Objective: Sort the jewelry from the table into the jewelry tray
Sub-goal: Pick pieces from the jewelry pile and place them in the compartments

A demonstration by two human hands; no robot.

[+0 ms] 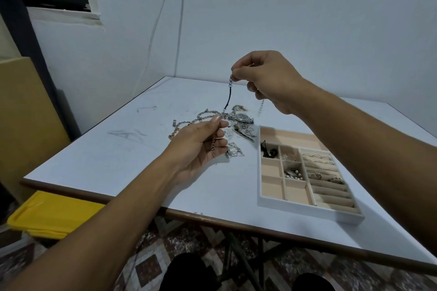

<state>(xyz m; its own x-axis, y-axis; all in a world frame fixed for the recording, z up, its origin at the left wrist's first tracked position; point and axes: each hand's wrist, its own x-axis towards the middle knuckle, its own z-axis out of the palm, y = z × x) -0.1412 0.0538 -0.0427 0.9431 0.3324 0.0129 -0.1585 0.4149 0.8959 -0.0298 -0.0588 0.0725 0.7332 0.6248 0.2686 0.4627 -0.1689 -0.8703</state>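
My right hand (pixel 267 80) is raised above the table and pinches the metal end of a black cord necklace (pixel 229 98), which hangs taut down to my left hand (pixel 201 146). A thin chain (pixel 214 146) runs through the curled fingers of my left hand and dangles below them. Behind my left hand lies a tangled pile of silver chains (pixel 201 117) with a silver wristwatch (pixel 242 117) in it. The jewelry tray (pixel 269 201) sits at the right, with rings on its grey rolls, pearls and small pieces in its middle cells, and a black item in a far cell.
The white table (pixel 118 156) has a brown rim and pencil marks on its left part. A yellow bin lid (pixel 54 214) sits on the floor at the left. A cardboard sheet (pixel 26 111) leans by the wall. My knees show below the table's front edge.
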